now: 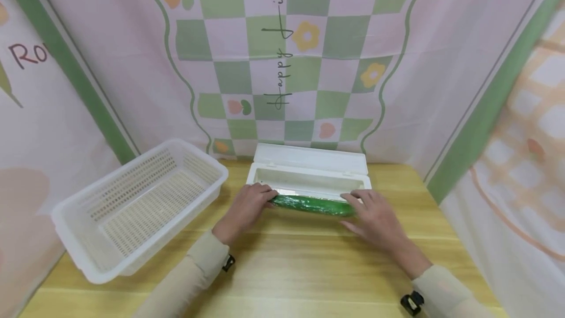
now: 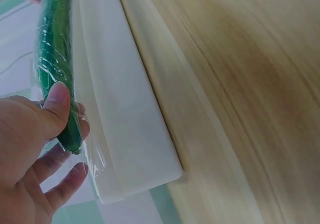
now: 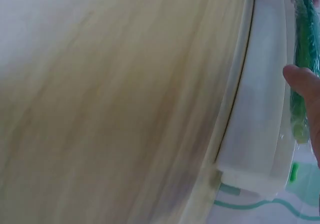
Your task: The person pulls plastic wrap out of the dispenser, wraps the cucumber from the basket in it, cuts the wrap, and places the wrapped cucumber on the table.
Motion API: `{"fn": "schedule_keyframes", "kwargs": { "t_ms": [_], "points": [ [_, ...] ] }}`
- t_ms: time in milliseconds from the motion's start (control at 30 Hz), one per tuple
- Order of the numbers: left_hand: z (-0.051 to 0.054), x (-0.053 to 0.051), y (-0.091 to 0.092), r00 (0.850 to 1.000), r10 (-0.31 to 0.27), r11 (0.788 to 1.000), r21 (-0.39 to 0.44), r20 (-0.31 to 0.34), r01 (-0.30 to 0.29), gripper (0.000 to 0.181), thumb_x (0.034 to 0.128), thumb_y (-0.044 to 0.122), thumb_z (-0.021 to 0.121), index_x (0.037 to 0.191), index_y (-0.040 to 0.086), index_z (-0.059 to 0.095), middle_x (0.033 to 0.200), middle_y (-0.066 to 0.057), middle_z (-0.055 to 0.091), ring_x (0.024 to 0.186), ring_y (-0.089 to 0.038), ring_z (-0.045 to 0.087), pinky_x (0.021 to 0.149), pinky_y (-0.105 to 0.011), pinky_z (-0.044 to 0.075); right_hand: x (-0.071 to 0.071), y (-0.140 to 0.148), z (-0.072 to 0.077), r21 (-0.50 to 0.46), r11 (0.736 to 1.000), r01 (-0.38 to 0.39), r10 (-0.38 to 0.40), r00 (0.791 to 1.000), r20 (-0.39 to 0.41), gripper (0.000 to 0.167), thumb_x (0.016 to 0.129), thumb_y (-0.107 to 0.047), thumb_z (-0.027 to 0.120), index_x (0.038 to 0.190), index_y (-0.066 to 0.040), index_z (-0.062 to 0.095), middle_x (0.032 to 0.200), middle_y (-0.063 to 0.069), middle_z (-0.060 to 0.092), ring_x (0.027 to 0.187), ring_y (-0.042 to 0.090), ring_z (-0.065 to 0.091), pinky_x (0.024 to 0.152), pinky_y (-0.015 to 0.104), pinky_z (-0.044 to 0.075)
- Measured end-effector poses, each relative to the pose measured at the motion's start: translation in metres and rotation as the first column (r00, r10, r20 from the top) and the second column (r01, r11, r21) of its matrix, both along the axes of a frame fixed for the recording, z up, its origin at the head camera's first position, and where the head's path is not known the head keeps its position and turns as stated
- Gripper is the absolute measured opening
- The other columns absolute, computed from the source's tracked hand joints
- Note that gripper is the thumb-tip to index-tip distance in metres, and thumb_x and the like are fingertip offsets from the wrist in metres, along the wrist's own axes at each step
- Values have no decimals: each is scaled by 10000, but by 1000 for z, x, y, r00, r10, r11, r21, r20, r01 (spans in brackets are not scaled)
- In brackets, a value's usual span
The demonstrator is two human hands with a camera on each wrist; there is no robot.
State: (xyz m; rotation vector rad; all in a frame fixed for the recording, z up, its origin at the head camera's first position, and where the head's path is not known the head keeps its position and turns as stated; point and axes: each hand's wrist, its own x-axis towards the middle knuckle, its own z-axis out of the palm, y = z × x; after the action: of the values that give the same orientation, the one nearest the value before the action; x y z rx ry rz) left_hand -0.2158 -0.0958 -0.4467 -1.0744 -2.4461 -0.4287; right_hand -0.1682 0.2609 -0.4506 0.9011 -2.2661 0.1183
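A green cucumber [image 1: 311,204] in clear plastic film [image 2: 95,154] lies crosswise at the front of a long white box [image 1: 251,174], whose lid [image 1: 309,157] stands raised at the back. My left hand [image 1: 247,207] grips the cucumber's left end; in the left wrist view its thumb [image 2: 59,101] presses on the wrapped skin and loose film hangs past the tip. Around the right end is my right hand [image 1: 377,215], its thumb [image 3: 302,81] against the cucumber in the right wrist view. Most of that hand is outside the right wrist view.
A white slotted plastic basket [image 1: 216,188] stands at the left of the wooden table [image 1: 282,269]. Behind the box hangs a checked green-and-white cloth [image 1: 304,72], with more patterned cloth on both sides.
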Motion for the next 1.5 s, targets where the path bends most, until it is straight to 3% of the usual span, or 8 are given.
{"fn": "schedule_keyframes", "kwargs": {
  "t_ms": [167,367,533,633,867,1033,1233,1500],
  "points": [
    [0,0,-2,1000,0,1000,-7,17,0,256,906,206,789,1140,105,794,1044,-26,802,909,-197,743,818,-345,640,-8,-12,-1,22,997,-72,73,995,-61,585,713,-273,924,1187,-4,710,1079,161,703,942,305,656,776,456,607],
    [4,2,-1,999,29,997,-67,42,-26,260,933,236,800,1167,123,792,1088,-49,753,983,-232,684,818,-363,610,-10,-15,-3,34,994,-100,102,993,-66,504,727,-207,912,1134,12,711,1046,144,710,920,288,656,781,441,614],
    [11,5,1,998,62,995,-81,7,-61,496,865,239,881,1306,90,711,1271,-91,685,1167,-276,643,931,-410,603,-11,-14,-2,27,994,-107,108,993,-40,526,718,-197,927,1153,5,711,1070,137,722,944,282,651,791,421,608],
    [12,6,5,999,39,995,-92,-36,-42,583,838,224,898,1350,78,662,1286,-85,675,1188,-259,642,965,-385,603,-10,-13,-1,15,994,-108,108,994,-18,534,704,-191,943,1151,-8,715,1075,126,727,954,271,651,786,404,608],
    [4,4,15,995,3,988,-153,-103,-19,461,839,130,885,1254,77,691,1179,-46,703,1083,-207,654,936,-320,602,-8,-11,3,-47,994,-102,104,993,50,569,680,-155,965,1177,-16,725,1104,116,728,982,256,651,784,397,621],
    [2,2,18,977,3,991,-128,-214,-31,308,885,2,807,1172,79,727,1088,-44,720,985,-195,677,859,-284,608,-7,-11,10,-68,991,-116,121,989,81,589,669,-111,968,1195,-14,722,1120,118,724,1001,255,644,778,395,624],
    [11,-1,18,965,1,994,-109,-260,-30,291,902,78,834,1171,91,723,1083,-38,720,969,-193,675,840,-260,609,-6,-11,25,-51,993,-105,109,991,82,568,689,-114,964,1199,-18,734,1109,137,725,1017,291,669,793,430,641],
    [31,-5,18,961,-6,993,-114,-275,-26,206,960,41,754,1158,66,707,1094,-53,694,974,-210,642,844,-269,592,-10,-11,42,-54,991,-119,120,993,19,579,661,-105,976,1182,-18,740,1068,140,713,936,278,644,694,408,614]
  ]
}}
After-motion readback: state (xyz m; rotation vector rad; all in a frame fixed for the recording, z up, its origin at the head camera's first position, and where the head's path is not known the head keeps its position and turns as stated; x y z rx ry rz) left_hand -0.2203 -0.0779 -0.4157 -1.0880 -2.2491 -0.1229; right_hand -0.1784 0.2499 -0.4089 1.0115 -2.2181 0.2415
